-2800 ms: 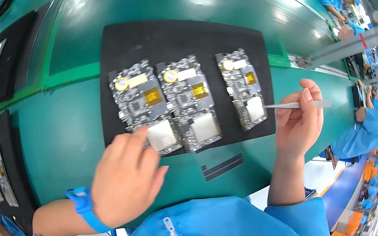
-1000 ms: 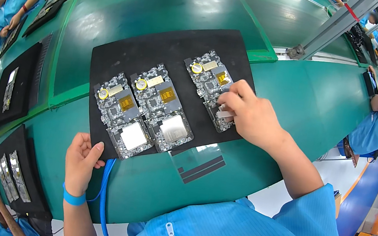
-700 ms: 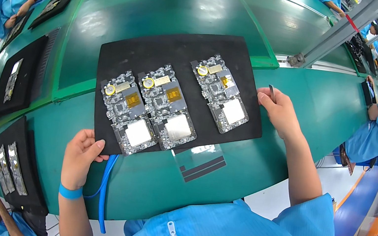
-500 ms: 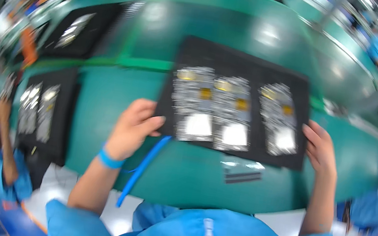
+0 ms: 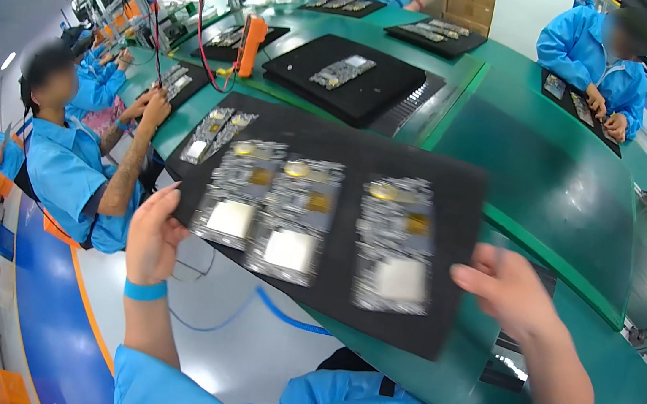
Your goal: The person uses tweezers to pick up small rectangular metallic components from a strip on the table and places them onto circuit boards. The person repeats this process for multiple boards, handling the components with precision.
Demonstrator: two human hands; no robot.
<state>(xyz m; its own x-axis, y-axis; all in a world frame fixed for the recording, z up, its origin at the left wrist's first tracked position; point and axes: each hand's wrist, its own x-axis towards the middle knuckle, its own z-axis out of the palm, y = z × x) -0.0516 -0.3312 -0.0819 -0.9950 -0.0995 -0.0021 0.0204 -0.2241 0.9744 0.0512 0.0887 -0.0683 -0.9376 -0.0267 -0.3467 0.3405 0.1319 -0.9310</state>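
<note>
A black foam board (image 5: 460, 216) is held up in front of me, tilted, between both hands. My left hand (image 5: 155, 235) pinches its near left corner, and my right hand (image 5: 510, 291) grips the right edge with the thumb on top. Three circuit boards lie on the foam: a left one (image 5: 238, 188) and a middle one (image 5: 296, 213) close together, and a right one (image 5: 395, 235) set apart. Each has a round yellowish part at the far end and a white square at the near end. A blue band (image 5: 145, 290) circles my left wrist.
Beyond the foam, a black foam stack (image 5: 294, 69) bears one circuit board, beside an orange multimeter (image 5: 251, 46) with leads. Two circuit boards (image 5: 216, 128) lie farther left. Co-workers sit at left (image 5: 72, 169), far side and right (image 5: 594, 68). A green ridge (image 5: 552, 266) crosses the green table.
My view has swung left. Both hands have carried the foam board leftward along the table, the three circuit boards still on it. The blue strap now hangs below the foam.
</note>
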